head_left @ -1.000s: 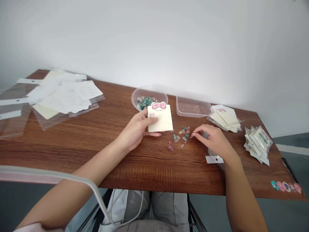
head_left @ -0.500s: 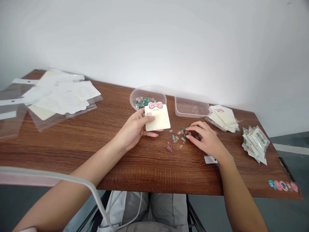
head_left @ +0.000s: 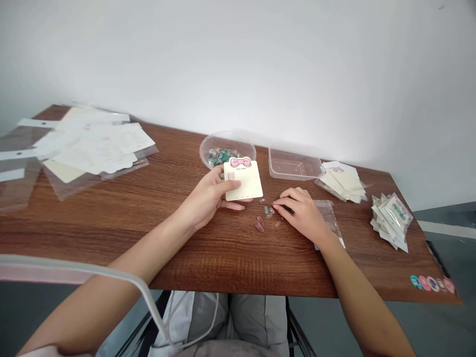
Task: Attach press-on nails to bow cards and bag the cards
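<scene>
My left hand (head_left: 213, 196) grips a cream card (head_left: 247, 183) with a pink bow printed at its top, thumb on the front and fingers behind. My right hand (head_left: 301, 210) is low over the wooden table, its thumb and index tips close together. Whatever lies between them is too small to make out. Beside those fingertips are small clear and green pieces (head_left: 267, 210) that look like press-on nails; the hand hides part of the group. Mauve pointed pieces (head_left: 259, 224) lie nearer me. A clear plastic bag (head_left: 329, 218) is partly beneath my right wrist.
Behind the card stands a round clear tub (head_left: 247, 141) of green pieces, with a rectangular clear box (head_left: 295, 173) beside it. Cards (head_left: 344, 181) and packed bags (head_left: 390, 223) are stacked right, near round stickers (head_left: 432, 283). White sheets and bags (head_left: 96, 144) cover the left. A white curved bar (head_left: 111, 272) crosses my left forearm.
My right hand has moved left over the small pieces and covers more of them. More of the clear bag shows behind it. My left hand keeps the card almost still.
</scene>
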`<action>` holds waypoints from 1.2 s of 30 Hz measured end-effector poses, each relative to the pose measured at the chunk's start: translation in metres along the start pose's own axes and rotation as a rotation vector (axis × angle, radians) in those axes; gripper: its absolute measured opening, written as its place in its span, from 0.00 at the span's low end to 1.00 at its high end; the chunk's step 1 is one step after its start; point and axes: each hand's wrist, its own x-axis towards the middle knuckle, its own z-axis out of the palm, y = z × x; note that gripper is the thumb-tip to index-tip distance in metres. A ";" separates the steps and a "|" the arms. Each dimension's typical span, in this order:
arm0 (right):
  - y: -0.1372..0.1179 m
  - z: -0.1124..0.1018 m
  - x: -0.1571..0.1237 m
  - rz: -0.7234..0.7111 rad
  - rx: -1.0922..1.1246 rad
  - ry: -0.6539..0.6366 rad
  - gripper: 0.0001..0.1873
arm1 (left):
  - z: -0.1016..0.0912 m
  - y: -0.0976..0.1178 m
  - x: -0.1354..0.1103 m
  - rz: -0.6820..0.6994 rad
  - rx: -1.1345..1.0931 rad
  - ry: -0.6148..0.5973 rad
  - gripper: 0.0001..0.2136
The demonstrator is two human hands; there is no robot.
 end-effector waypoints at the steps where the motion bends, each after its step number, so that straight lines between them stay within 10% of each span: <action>1: -0.001 -0.002 0.000 0.003 0.044 0.012 0.09 | 0.000 0.000 0.000 0.000 0.001 0.001 0.19; 9: -0.007 -0.013 -0.004 0.253 0.308 0.073 0.06 | 0.000 0.000 0.000 0.003 -0.005 -0.002 0.19; 36: -0.005 -0.004 0.000 0.149 0.126 0.006 0.09 | 0.000 0.001 -0.002 -0.009 0.021 -0.004 0.19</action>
